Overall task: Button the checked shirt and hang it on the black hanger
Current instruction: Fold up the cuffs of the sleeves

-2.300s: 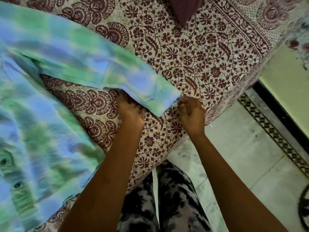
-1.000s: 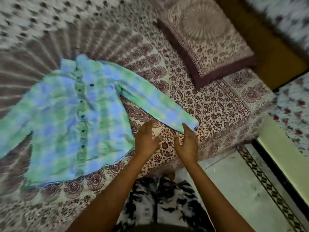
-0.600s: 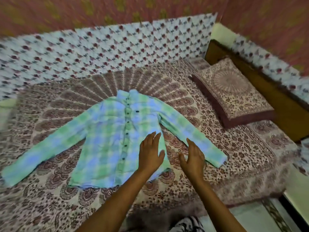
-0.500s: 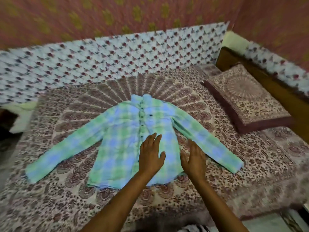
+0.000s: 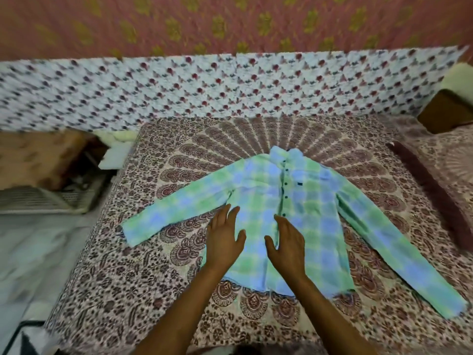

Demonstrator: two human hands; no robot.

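The green and blue checked shirt [image 5: 304, 208] lies flat and face up on the bed, sleeves spread to both sides, collar pointing to the far wall. Dark buttons run down its closed front placket. My left hand [image 5: 224, 239] hovers with straight fingers over the shirt's left side edge near the armpit. My right hand [image 5: 288, 242] is held flat over the lower front, just left of the placket. Neither hand holds anything. No black hanger shows in view.
The bed carries a maroon and cream printed bedspread [image 5: 143, 272]. A maroon-edged pillow [image 5: 440, 185] lies at the right. A floral cloth [image 5: 204, 90] covers the far wall. A white wire rack [image 5: 48, 198] stands beside the bed at the left.
My hands have let go of the right sleeve cuff and moved left over the shirt's body. The view has lifted and swung left, taking in the whole shirt.
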